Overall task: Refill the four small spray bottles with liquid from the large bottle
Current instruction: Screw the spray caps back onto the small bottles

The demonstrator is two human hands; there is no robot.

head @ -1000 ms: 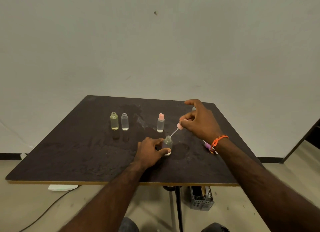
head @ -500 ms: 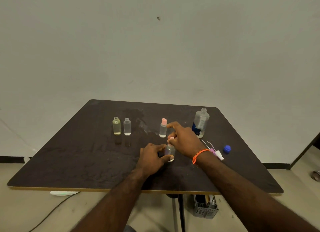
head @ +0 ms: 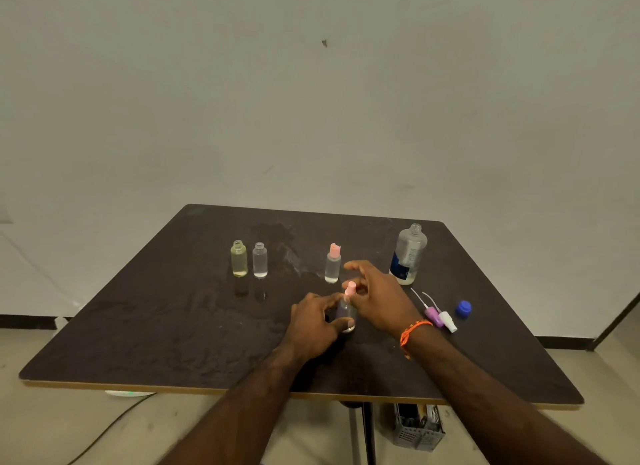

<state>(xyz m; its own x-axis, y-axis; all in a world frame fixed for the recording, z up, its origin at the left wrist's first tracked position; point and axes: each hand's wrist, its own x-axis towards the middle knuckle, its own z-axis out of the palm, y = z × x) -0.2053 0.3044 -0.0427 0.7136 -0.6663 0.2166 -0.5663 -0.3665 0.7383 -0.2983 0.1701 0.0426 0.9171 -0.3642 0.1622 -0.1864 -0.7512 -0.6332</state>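
Note:
My left hand [head: 313,322] grips a small clear spray bottle [head: 346,314] standing near the table's middle. My right hand [head: 375,296] pinches the pink spray top [head: 350,288] sitting on that bottle's neck. Behind it stands another small bottle with a pink top [head: 332,263]. Two uncapped small bottles stand at the left: a yellowish one [head: 239,258] and a clear one [head: 260,260]. The large clear bottle [head: 408,255] with a blue label stands uncapped at the right.
A purple spray top [head: 433,315], a white spray top [head: 447,320] and a blue cap [head: 463,308] lie right of my right hand. The dark table [head: 156,326] has wet smears near its far middle. A grey basket [head: 417,428] sits on the floor below.
My right hand brought the pink spray top down, fed its tube into the held bottle and seated it on the neck. The view shifted, so the large bottle came into sight.

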